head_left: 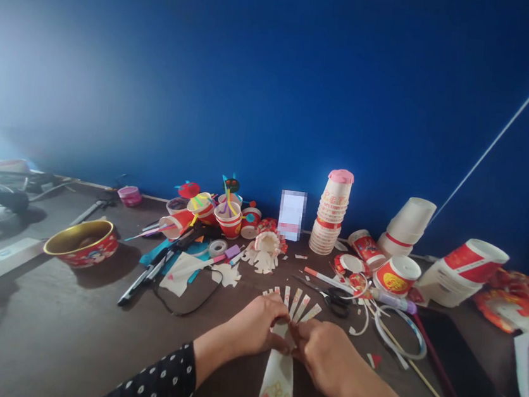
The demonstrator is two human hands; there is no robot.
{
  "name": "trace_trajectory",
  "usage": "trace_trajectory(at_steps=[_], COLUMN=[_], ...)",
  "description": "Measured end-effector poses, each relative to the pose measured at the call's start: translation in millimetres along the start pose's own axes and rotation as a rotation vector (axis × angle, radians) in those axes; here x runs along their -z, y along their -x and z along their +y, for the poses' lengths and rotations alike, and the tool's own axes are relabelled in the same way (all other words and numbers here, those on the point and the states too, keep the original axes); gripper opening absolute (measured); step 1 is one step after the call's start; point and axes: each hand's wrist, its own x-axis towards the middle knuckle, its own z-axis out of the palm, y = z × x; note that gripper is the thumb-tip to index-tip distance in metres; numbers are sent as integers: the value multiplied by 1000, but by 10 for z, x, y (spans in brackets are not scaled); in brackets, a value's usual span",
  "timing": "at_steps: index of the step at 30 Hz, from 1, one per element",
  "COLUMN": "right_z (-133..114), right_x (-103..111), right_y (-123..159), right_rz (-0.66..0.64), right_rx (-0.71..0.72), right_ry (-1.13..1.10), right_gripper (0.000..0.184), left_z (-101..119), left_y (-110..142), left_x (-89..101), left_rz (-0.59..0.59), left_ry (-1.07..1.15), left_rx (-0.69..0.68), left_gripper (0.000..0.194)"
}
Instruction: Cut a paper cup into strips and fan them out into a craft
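Fingers (281,315) of the left hand (252,324) are clamped on the fringed paper piece (277,385), just below its cut strips — probably to keep it from sliding. Bunched at its opposite edge, the fingertips of the right hand (330,356) touch the paper near the strips' base; whether they pinch or merely press, one cannot tell. It lies at the table's (87,331) near middle, strips fanning toward twelve o'clock, patterned end toward six, which seems to suit both hands.

Around that paper, a red-patterned bowl (90,255) stands at ten o'clock, apart from the clutter. Toward eleven come a tape roll (225,251) and, behind it, a red-and-white paper cup (229,227). Just past twelve, a nested cup stack (328,212) rises, presumably stacked to save room. Black-handled scissors (338,305) lie at one o'clock — seemingly handy for the right hand. Toward three rests a dark tablet-like slab (465,368).
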Motion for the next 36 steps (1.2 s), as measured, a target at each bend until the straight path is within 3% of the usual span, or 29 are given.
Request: trace_trajectory(at_steps=[4, 8, 11, 16, 36], right_z=[23, 66, 107, 151, 91], right_x=[-22, 14, 14, -33, 79], right_y=[32, 71, 73, 50, -6], right_rz=[31, 54, 55, 58, -22], right_rx=[0, 0, -6, -38, -24], right_ry=[26, -80, -149, -143, -93], right_gripper=[22, 22, 21, 38, 24], left_z=[-5, 59, 116, 154, 152], left_y=[46, 108, 128, 112, 107], left_x=[-43, -50, -28, 4, 15], left_rz=[72, 99, 82, 62, -18], left_ry=[6, -11, -13, -87, -99], left_rx=[107, 173, 177, 193, 187], left_gripper=[50, 39, 33, 33, 31])
